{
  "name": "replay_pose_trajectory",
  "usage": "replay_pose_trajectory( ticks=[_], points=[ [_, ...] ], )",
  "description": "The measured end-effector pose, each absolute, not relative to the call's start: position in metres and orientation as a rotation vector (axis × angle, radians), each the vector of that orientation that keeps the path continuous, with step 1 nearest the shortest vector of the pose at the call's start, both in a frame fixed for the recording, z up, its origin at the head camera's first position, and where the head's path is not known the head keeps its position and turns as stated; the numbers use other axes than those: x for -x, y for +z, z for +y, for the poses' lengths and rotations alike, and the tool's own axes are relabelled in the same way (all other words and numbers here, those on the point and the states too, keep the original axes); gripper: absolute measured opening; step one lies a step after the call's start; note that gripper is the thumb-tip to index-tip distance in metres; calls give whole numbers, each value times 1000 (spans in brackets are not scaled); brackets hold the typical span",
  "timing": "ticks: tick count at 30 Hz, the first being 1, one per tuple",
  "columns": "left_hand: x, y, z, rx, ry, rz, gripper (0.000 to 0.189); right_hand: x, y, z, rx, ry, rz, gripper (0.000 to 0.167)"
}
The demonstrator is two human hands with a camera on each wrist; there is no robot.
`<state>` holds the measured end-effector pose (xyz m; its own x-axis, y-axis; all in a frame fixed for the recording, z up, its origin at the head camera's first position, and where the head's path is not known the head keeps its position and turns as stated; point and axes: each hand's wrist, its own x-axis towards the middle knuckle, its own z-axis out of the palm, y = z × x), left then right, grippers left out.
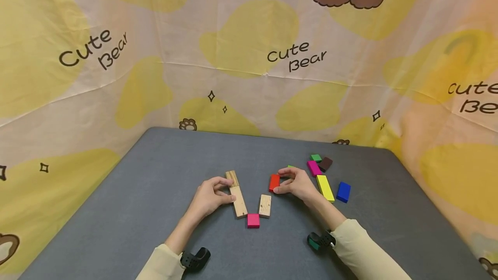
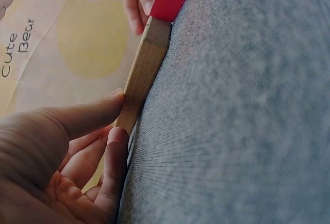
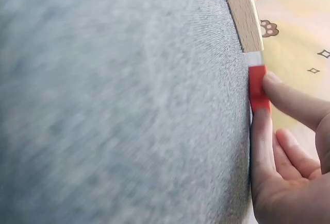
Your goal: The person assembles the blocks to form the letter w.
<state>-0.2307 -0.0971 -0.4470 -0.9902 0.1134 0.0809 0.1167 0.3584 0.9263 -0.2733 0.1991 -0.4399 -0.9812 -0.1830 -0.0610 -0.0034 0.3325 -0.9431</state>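
Observation:
Two wooden blocks lie end to end in the head view, a striped one (image 1: 231, 175) beyond a plain one (image 1: 239, 205). My left hand (image 1: 210, 195) holds them from the left, its thumb along the plain block's side and its fingertips near where the two meet. My right hand (image 1: 297, 183) pinches a red block (image 1: 274, 182) between thumb and fingers, low over the table. Nearer me sits a pink block (image 1: 253, 221) at the plain block's near end. A short wooden block (image 1: 265, 205) lies between the pink and red ones.
On the right of the grey table (image 1: 128, 211) lie a yellow block (image 1: 325, 188), a blue block (image 1: 343, 192), a magenta block (image 1: 314, 168), a dark brown block (image 1: 326, 164) and a green block (image 1: 316, 158). A patterned cloth (image 1: 241, 42) hangs behind the table.

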Motion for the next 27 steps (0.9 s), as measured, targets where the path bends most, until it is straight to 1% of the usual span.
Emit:
replay_pose_trajectory(
  ticks=[12,27],
  points=[
    [231,-447,-96,209,-1755,-2592,36,277,-439,193,250,-1772,2329,59],
    [231,-447,-98,224,-1778,-2581,36,277,-441,187,263,-1692,2394,53]
  ],
)
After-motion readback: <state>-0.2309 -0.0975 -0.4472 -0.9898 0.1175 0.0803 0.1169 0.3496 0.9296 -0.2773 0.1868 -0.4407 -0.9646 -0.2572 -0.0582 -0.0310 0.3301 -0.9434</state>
